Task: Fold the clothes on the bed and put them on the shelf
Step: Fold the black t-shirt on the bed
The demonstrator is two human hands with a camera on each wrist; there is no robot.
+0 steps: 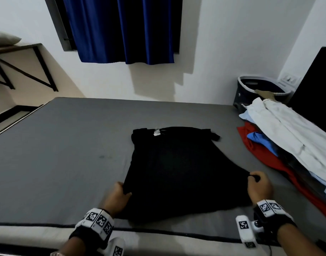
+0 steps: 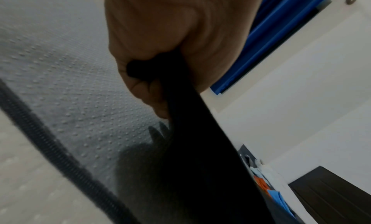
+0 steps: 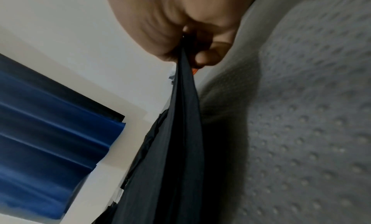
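A black T-shirt (image 1: pixel 173 163) lies on the grey bed (image 1: pixel 66 145), collar with a white label at the far end, sleeves folded in. My left hand (image 1: pixel 119 194) grips its near left hem corner. My right hand (image 1: pixel 258 185) pinches the near right hem corner, lifted a little off the bed. In the left wrist view my curled fingers (image 2: pixel 144 91) hold bunched black cloth (image 2: pixel 200 164). The right wrist view has my fingers (image 3: pixel 208 56) pinching a taut fold of the shirt (image 3: pixel 180 132).
A pile of unfolded clothes (image 1: pixel 288 137), white, light blue and red, lies along the bed's right side. A laundry basket (image 1: pixel 258 89) stands in the far right corner. A wall shelf (image 1: pixel 19 50) hangs at left; a blue curtain (image 1: pixel 121 28) hangs behind the bed.
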